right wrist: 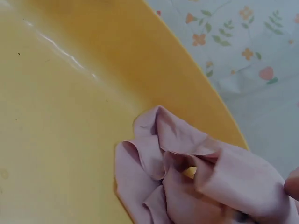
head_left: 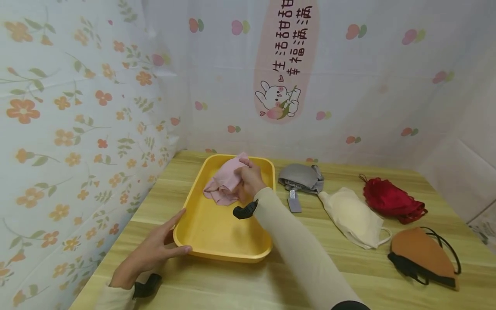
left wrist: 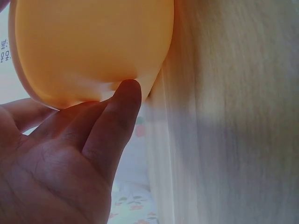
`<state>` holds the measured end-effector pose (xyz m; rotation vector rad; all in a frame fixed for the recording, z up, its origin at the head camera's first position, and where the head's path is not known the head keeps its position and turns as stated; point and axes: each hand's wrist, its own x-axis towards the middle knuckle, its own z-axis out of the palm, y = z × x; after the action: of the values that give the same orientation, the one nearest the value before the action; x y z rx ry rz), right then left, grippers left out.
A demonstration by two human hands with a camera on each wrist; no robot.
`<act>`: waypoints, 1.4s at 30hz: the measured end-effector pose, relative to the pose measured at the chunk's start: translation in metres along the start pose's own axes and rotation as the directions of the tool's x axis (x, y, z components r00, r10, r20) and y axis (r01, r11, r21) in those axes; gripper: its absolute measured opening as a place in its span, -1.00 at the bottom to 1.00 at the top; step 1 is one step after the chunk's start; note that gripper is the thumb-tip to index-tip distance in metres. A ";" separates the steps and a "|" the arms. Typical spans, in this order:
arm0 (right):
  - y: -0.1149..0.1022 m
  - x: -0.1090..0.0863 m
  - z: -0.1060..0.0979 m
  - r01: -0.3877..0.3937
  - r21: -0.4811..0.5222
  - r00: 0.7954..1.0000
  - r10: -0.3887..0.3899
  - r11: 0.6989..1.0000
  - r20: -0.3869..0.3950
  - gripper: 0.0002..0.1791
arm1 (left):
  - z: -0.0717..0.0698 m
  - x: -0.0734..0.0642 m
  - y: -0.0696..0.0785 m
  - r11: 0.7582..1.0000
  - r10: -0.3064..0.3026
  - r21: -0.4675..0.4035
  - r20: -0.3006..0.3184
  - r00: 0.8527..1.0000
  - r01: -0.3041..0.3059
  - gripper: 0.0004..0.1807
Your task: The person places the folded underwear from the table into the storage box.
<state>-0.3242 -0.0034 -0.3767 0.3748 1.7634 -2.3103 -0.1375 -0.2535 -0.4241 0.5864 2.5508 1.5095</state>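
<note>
A crumpled pink garment (head_left: 226,176) of smooth cloth is in the far part of a yellow plastic tray (head_left: 217,228). My right hand (head_left: 249,176) pinches its upper right side, while its lower folds hang against the tray. In the right wrist view the pink garment (right wrist: 187,172) shows loose folds, and only a fingertip (right wrist: 293,184) is visible at the edge. My left hand (head_left: 155,247) holds the tray's near left corner, thumb at the front rim and fingers along the left side. Its fingers press the tray's outer wall (left wrist: 93,51) in the left wrist view.
Right of the tray lie a grey bra (head_left: 300,176) with a grey tag (head_left: 294,202), a cream bra (head_left: 354,215), a red bra (head_left: 391,198) and a brown-orange bra (head_left: 422,256) with black trim. Printed curtains (head_left: 217,94) border the wooden table (head_left: 217,284) behind and at left.
</note>
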 end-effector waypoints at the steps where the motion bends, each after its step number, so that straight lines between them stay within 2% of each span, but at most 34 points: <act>1: 0.002 0.000 0.000 -0.025 -0.010 1.000 0.025 1.000 -0.008 -0.39 | 0.000 0.000 0.000 1.000 -0.002 0.000 0.001 1.000 0.002 0.08; 5: 0.011 0.001 -0.001 -0.091 -0.039 0.996 0.090 0.995 -0.011 -0.35 | 0.002 0.001 0.001 1.000 0.000 0.008 -0.006 1.000 0.001 0.09; 8: 0.016 0.002 -0.003 -0.038 -0.160 0.999 0.036 0.986 -0.018 -0.33 | 0.004 0.002 0.001 1.000 0.007 0.006 -0.005 1.000 -0.007 0.09; 10: 0.019 0.004 -0.005 0.014 -0.304 0.999 -0.026 0.953 -0.036 -0.31 | 0.006 0.003 0.002 1.000 0.010 0.002 -0.002 1.000 -0.010 0.09; 12: 0.021 0.006 -0.007 0.069 -0.460 0.994 -0.101 0.885 -0.044 -0.30 | 0.007 0.004 0.002 1.000 0.009 -0.006 0.002 1.000 -0.009 0.09; 15: 0.022 0.008 -0.010 0.104 -0.629 0.986 -0.163 0.770 -0.038 -0.32 | 0.008 0.005 0.003 1.000 0.009 -0.006 0.001 1.000 -0.009 0.09; 21: 0.022 0.006 -0.014 0.123 -0.844 0.980 -0.199 0.522 0.019 -0.41 | 0.009 0.006 0.003 1.000 0.009 -0.008 -0.001 1.000 -0.009 0.09; 23: 0.021 0.005 -0.015 0.117 -0.874 0.981 -0.193 0.472 0.027 -0.43 | 0.009 0.006 0.004 1.000 0.005 -0.005 -0.003 1.000 -0.005 0.09; 32: 0.014 0.004 -0.013 0.100 -0.904 0.987 -0.157 0.415 0.037 -0.40 | 0.009 0.005 0.003 1.000 -0.006 0.011 -0.007 1.000 0.006 0.09; 34: 0.010 0.002 -0.013 0.113 -0.899 0.986 -0.159 0.423 0.049 -0.41 | 0.008 0.004 0.003 1.000 -0.013 0.013 -0.007 1.000 0.013 0.09; 39: -0.004 -0.001 -0.015 0.145 -0.865 0.985 -0.154 0.480 0.079 -0.42 | 0.007 0.002 0.003 1.000 -0.030 0.009 -0.010 1.000 0.030 0.09; 42: -0.011 0.002 -0.017 0.140 -0.868 0.987 -0.135 0.476 0.085 -0.36 | 0.006 0.000 0.003 0.999 -0.036 0.001 -0.011 0.999 0.036 0.09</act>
<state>-0.3282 0.0154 -0.3718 0.0179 2.7306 -1.1273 -0.1355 -0.2476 -0.4246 0.5311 2.5567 1.5042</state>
